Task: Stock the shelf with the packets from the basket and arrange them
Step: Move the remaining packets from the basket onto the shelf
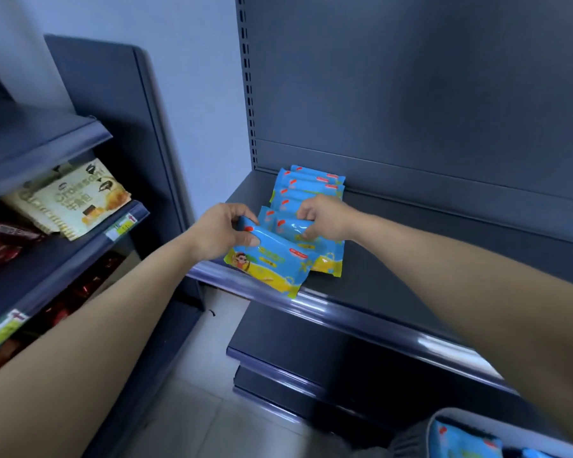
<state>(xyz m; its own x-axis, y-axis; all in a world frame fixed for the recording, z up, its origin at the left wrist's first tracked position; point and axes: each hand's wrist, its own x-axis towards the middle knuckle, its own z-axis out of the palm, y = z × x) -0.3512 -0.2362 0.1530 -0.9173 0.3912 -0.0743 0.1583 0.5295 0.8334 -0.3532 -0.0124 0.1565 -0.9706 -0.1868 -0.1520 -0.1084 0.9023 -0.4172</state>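
1. Head view, nearest: the basket [442,419] is cut off at the bottom right corner, and the blue packets [465,441] inside it are only partly visible.
2. At the front left of the shelf [344,314], the left hand [224,231] grips the front packet [272,264] by its top edge, thumb on its face.
3. The right hand [325,218] pinches the second packet [325,256] just behind it. The fingertips are hidden.
4. Farther back, a row of packets [308,186] overlaps toward the back panel. Their count is unclear.

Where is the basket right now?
Head view, bottom right corner: the basket sits low, below the shelf front rail, with blue packets inside.
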